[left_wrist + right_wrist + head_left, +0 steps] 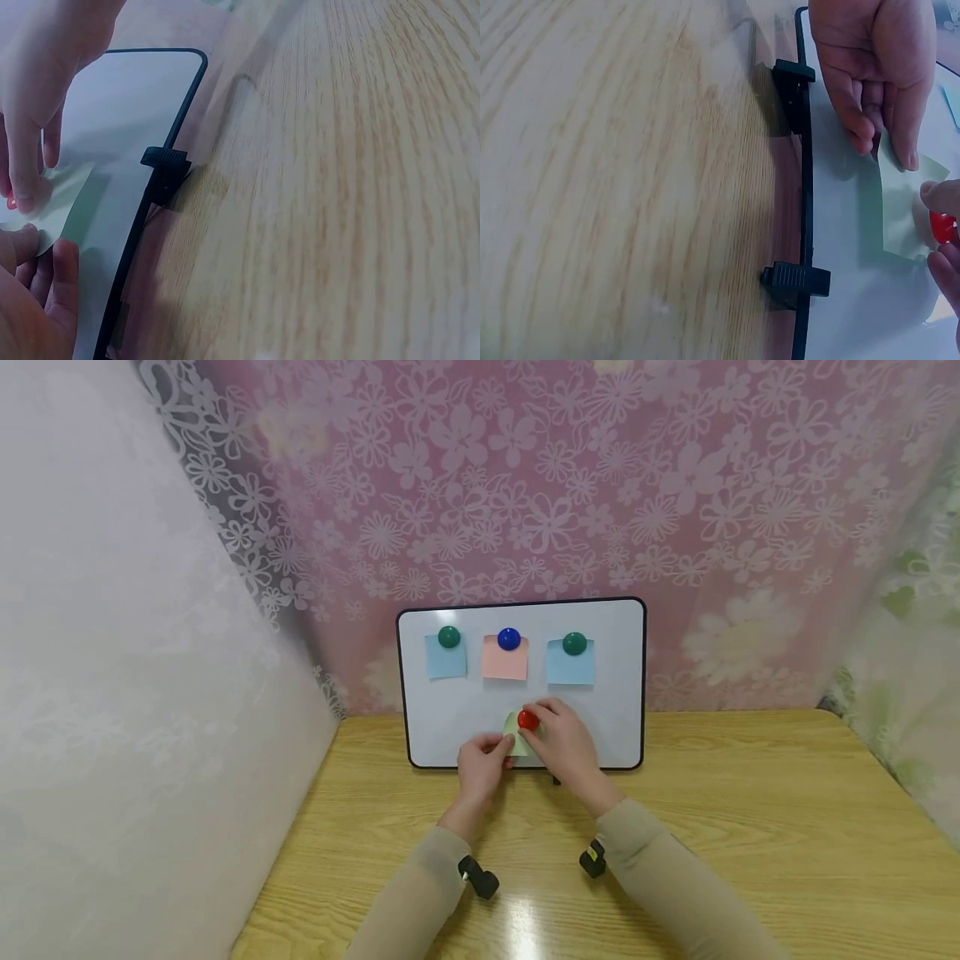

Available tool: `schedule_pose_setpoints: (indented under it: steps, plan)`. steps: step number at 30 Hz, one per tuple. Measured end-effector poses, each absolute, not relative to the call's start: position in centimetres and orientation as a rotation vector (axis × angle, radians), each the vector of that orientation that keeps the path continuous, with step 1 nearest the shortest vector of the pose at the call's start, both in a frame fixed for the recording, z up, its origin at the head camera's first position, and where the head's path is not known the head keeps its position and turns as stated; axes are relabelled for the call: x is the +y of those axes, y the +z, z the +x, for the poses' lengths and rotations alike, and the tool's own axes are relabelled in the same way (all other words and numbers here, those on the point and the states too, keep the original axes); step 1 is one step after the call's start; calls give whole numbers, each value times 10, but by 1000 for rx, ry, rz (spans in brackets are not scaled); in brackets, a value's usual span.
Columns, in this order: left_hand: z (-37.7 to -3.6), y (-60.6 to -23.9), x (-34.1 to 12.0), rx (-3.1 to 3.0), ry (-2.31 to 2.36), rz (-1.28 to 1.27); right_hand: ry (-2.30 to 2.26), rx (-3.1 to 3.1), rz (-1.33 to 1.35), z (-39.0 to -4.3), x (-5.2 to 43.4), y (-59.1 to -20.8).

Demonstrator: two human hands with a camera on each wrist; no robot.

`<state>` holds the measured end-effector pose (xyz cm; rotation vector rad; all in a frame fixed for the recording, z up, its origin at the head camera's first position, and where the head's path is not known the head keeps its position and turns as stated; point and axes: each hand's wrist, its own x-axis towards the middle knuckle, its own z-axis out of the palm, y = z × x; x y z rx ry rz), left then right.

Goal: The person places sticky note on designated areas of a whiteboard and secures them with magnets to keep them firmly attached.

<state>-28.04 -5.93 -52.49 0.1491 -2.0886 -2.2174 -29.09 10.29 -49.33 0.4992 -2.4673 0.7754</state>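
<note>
A pale green sticky note (514,746) lies against the lower middle of a framed whiteboard (618,718). My left hand (480,768) pinches its lower left corner between thumb and fingers. The thumb and fingers of my right hand (567,745) grip a round red magnet (528,720) at the note's upper part. In the right wrist view the note (901,217) bows slightly off the board, and the magnet (943,227) is partly hidden by the right fingers. Whether the magnet touches the board cannot be seen.
Along the board's top, green magnets (449,637) (574,643) hold two blue notes (447,663) (570,669), and a blue magnet (508,638) holds a pink note (504,665). Black clip feet (799,278) support the board on the wooden table (750,827). A flowered curtain (525,485) hangs behind.
</note>
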Motion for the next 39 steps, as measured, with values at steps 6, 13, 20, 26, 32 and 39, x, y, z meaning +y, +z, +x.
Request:
schedule_pose_setpoints:
  steps: [6, 13, 20, 26, 32, 39]
  plan:
    - [-282, -526, -58, -2106, -2186, 156, 712, -2495, 493, -295, 98, -491]
    - [-283, -524, -57, -2099, -2185, 170, 702, -2507, 471, -296, 94, -488]
    - [-283, -524, -57, -2089, -2194, 174, 696, -2496, 468, -298, 92, -490]
    - [-284, -525, -57, -2079, -2195, 187, 699, -2480, 460, -298, 92, -490]
    - [-285, -527, -58, -2089, -2186, 190, 706, -2486, 450, -297, 90, -488]
    - [-284, -524, -58, -2086, -2189, 193, 709, -2500, 427, -298, 89, -489]
